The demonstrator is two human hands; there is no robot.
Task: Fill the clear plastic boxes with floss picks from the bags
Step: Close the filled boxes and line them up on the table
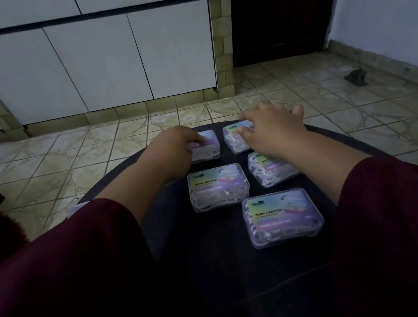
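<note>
Five clear plastic boxes lie flat on a dark round table (pixel 248 275), lids shut, each packed with white floss picks that show through the walls, and each lid carrying a pastel label; on the two nearest, "DENTAL FLOSS PICKS" can be read. The far left box (pixel 207 146) lies under the fingertips of the left hand (pixel 172 143), whose fingers curl down over its near left corner and grip it; most of its label is hidden by the knuckles. The far right box (pixel 237 137) lies just beside it, under the right hand (pixel 271 126): the thumb presses on the lid near the label's edge and the other fingers arch over the far side, loosely spread, so the hand holds the box from above. Nearer than the right fingers, partly under the right wrist, sits the middle right box (pixel 270 170). Nearer than the left fingers, in the open between the forearms, sits the middle left box (pixel 218 187), its label fully in view. The near box (pixel 282 216) lies closest to the person, apart from both hands. A pale object (pixel 77 208) peeks out at the table's left edge past a maroon sleeve (pixel 68 262); what it is cannot be told. Around the table is a patterned tile floor (pixel 65 159), with white cabinets (pixel 105 62) and a dark door (pixel 282 4) beyond.
</note>
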